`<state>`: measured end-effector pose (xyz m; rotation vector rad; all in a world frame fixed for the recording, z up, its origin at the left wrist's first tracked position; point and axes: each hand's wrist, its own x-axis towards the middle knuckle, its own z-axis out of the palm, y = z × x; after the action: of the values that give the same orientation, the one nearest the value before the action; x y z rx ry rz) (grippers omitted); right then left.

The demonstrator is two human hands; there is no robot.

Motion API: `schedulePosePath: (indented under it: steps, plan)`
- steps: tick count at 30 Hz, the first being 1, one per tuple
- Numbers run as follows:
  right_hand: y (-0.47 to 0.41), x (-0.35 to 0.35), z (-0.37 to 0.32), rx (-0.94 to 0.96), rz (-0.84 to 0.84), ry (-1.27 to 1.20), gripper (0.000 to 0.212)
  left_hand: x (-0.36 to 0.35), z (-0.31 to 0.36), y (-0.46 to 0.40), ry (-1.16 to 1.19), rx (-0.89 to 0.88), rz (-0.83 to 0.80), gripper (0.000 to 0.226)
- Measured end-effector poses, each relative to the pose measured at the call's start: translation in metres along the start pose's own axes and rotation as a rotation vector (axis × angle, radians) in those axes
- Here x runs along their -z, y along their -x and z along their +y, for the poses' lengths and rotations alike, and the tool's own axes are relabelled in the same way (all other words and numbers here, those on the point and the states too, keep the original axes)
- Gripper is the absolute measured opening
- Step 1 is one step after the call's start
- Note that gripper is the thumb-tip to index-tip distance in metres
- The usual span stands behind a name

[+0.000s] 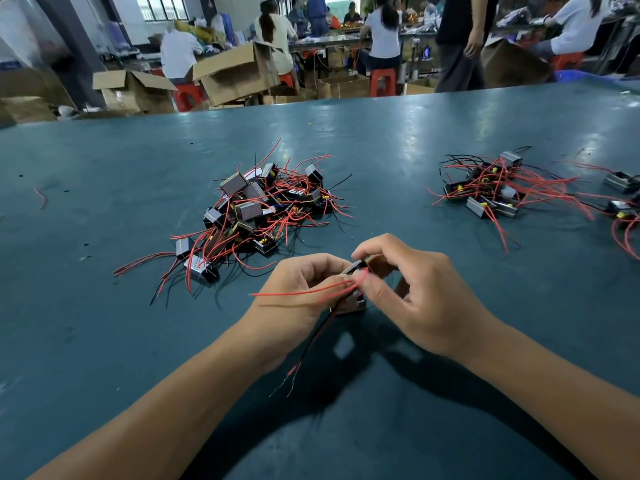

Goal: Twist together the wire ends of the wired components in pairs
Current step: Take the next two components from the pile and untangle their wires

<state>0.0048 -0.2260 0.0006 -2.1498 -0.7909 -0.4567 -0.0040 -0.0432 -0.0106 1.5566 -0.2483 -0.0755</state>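
Wired component, small box with red and black leads, pinched between curled fingers of left hand and right hand above teal bench; component pile beyond fingers.

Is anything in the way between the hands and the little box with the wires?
No. Both the left hand and the right hand already hold the wired component between them, above the table. Its red wires lie across the left fingers, so nothing blocks them.
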Motion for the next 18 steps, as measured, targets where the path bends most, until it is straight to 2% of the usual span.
schedulePosePath:
  steps: [2,4,6,10,13,18]
  plan:
    - [0.002,0.001,0.001,-0.025,-0.051,0.022,0.043,0.000,0.000,0.000,-0.013,0.004,-0.001,0.015]
    - [0.003,0.000,0.000,-0.004,-0.051,0.063,0.049,0.000,0.000,0.001,-0.029,0.007,-0.006,0.020]
    - [0.001,0.002,-0.001,0.072,-0.052,0.078,0.046,0.000,0.001,0.002,-0.019,0.021,-0.012,0.022]
    - [-0.005,0.010,0.005,0.316,-0.091,0.203,0.038,0.000,0.003,0.000,-0.009,0.047,-0.034,0.009]
    - [-0.005,0.017,0.007,0.336,-0.085,0.157,0.035,0.001,0.008,0.001,-0.028,0.008,-0.084,0.020]
    - [-0.003,0.016,0.010,0.343,-0.009,0.251,0.019,0.005,0.012,0.005,-0.129,-0.033,-0.149,0.016]
